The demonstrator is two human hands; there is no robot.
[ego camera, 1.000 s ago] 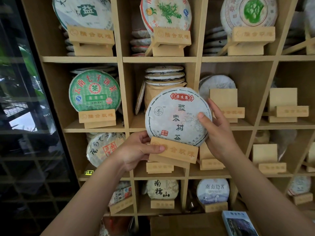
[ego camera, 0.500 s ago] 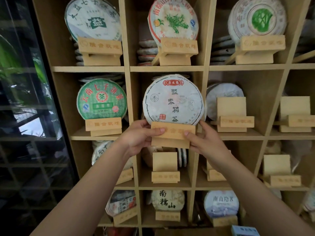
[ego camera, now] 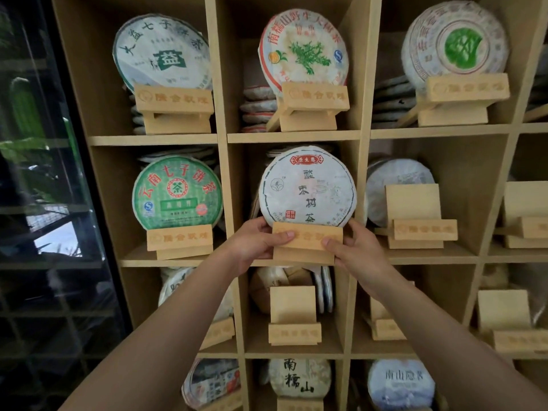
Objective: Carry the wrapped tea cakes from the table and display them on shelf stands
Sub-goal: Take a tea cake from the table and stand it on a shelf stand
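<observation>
Head view, and both hands are on the job: the left hand point(ego camera: 257, 244) pinches the left end of the wooden stand point(ego camera: 307, 243), thumb across its front, while the right hand point(ego camera: 354, 247) clamps the right end the same way. Riding on that stand sits the wrapped tea cake point(ego camera: 307, 186), upright, face out, inside the middle cubby of the shelf point(ego camera: 221, 137). The stand's base looks right at the cubby's floor edge, though whether it is fully seated I can't tell. So this cake is nearly placed; letting go is what's left. Right of the stand an empty stand point(ego camera: 415, 221) waits, and another empty stand point(ego camera: 293, 317) sits directly below, so more cakes seem due. A second ago cake and stand were held tilted, lower, out in front of the shelf; half a second ago they were level at the cubby mouth; now they sit further in.
</observation>
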